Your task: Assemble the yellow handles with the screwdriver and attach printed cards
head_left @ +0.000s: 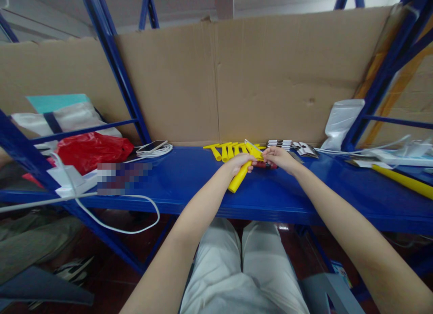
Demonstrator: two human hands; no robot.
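My left hand (244,163) is wrapped round the handle of a yellow scraper (238,178), which is tilted with its thick handle end toward me. A pale strip shows at the far edge of its wide head (253,150). At the right side of that head, my right hand (278,159) is closed in a pinch; whatever lies between its fingertips is too small to make out. Beyond my hands, several similar yellow scrapers (224,152) lie in a row on the blue shelf (189,178). Partly hidden under my right hand is a red tool (265,164).
Small black-and-white packets (304,149) lie to the right, near a white pouch (343,122). A long yellow object (404,181) rests farther right. Leftward are a phone (152,146), coiled white cable (162,150) and a red bag (93,151). Cardboard (270,79) stands behind.
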